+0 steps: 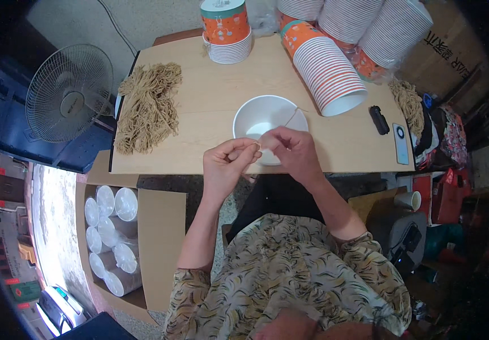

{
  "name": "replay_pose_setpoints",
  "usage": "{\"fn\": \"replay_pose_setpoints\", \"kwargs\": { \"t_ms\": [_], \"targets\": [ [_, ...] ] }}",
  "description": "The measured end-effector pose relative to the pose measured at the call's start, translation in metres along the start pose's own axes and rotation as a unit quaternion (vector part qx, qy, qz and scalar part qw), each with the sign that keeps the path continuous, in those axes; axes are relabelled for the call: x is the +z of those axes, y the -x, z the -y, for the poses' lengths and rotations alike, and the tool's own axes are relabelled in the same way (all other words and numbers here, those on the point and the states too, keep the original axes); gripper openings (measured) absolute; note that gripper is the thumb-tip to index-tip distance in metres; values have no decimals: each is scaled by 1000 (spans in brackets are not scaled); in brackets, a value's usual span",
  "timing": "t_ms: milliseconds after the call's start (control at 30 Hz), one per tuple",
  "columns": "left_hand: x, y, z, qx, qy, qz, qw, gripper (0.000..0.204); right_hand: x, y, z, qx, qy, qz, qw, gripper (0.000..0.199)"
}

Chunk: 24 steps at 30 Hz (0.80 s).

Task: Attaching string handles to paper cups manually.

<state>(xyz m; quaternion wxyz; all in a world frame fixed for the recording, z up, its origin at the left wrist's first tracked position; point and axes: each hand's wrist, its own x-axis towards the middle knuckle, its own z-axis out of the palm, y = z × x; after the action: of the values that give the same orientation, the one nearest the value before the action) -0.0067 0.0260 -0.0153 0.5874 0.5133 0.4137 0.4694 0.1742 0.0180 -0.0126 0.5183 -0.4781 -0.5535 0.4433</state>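
Note:
My left hand (226, 168) is closed, thumb pressed to fingertips on the end of a thin tan cord. My right hand (298, 158) is closed in a pinch beside it, fingertips almost touching the left ones; it is slightly blurred, and the cord between the fingers is mostly hidden. Just beyond both hands stands a round white paper bucket (248, 116), its open mouth up, at the table's near edge. A length of the thin cord (292, 117) runs from its right rim down toward my right hand. At the left lies a heap of tan cords (149, 107).
A stack of paper buckets (329, 76) lies tilted at right, more bagged stacks (394, 34) behind. Another stack (226, 34) stands at the back. A black tool (379, 120) and phone (401, 144) lie right. Below left, a carton (162, 249) holds wrapped stacks; a fan (71, 102) stands beyond.

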Motion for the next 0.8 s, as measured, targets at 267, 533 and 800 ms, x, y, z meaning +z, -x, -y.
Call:
{"fn": "replay_pose_setpoints", "kwargs": {
  "t_ms": [267,533,800],
  "targets": [
    [-3,-7,4,8,40,42,998,14,-9,-22,2,12,39,88,995,16],
    [-3,-6,-1,-17,42,30,999,8,-16,-21,-1,67,-51,173,981,15],
    [-4,-2,-4,-3,32,35,999,6,-20,-24,7,48,-52,231,971,11]
  ]
}}
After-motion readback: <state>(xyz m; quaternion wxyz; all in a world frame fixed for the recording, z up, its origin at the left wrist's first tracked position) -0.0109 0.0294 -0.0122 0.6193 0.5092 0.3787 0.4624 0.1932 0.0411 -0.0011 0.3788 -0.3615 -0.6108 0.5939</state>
